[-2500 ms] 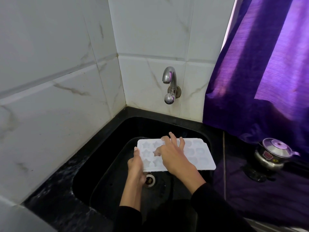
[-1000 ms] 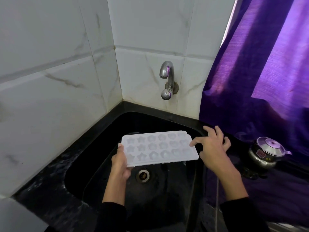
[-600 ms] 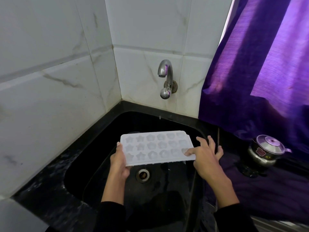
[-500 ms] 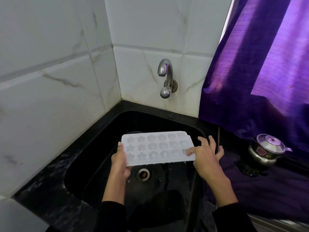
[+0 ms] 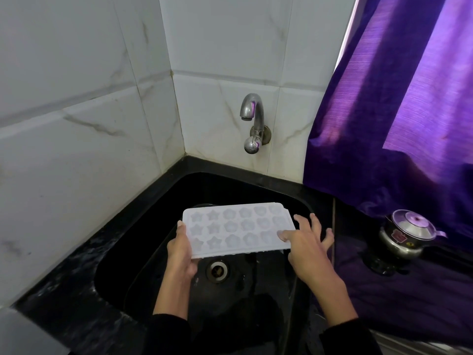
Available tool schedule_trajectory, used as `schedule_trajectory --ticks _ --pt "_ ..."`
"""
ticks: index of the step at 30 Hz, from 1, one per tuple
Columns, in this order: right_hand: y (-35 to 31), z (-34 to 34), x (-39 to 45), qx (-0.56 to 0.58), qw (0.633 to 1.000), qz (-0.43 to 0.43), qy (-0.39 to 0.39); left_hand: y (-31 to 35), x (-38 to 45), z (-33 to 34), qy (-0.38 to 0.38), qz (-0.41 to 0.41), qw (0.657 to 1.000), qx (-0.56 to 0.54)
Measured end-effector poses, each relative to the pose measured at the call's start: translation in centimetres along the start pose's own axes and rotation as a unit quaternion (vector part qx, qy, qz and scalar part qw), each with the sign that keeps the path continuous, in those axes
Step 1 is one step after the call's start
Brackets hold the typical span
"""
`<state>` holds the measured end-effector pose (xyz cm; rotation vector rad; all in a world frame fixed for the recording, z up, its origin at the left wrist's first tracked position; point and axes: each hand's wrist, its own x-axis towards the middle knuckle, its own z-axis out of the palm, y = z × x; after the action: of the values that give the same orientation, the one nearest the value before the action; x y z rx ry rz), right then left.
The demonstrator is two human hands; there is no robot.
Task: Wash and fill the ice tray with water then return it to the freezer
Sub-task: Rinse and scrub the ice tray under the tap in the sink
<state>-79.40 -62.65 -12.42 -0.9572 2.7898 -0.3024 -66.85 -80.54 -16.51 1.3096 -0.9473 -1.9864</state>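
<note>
A white ice tray with star and flower shaped cells is held level above the black sink, cells facing up. My left hand grips its left short edge from below, thumb on the rim. My right hand is at the tray's right end, thumb resting on the near right corner and fingers spread past the edge. A steel tap on the tiled wall sits above and behind the tray; no water runs from it. The drain shows just below the tray.
White marble tiles form the corner on the left and back. A purple curtain hangs on the right. A small steel kettle with a lid stands on the dark counter right of the sink.
My right hand left the tray's middle, swung out right toward the counter, then came back to the tray's right end. The tray shifted left and leveled; my left hand kept its grip.
</note>
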Motion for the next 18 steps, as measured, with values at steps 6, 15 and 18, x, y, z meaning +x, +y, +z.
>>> schedule_trajectory --ticks 6,15,18 --pt "0.2 -0.1 -0.1 0.028 0.998 -0.006 0.057 -0.1 0.1 -0.1 -0.004 -0.002 1.0 0.006" --pt "-1.1 1.0 -0.4 0.037 0.997 -0.059 0.028 -0.1 -0.1 0.0 -0.005 -0.006 1.0 0.005" --pt "-1.1 0.9 -0.7 0.026 0.998 -0.059 0.019 0.0 -0.2 0.0 -0.002 0.0 1.0 0.009"
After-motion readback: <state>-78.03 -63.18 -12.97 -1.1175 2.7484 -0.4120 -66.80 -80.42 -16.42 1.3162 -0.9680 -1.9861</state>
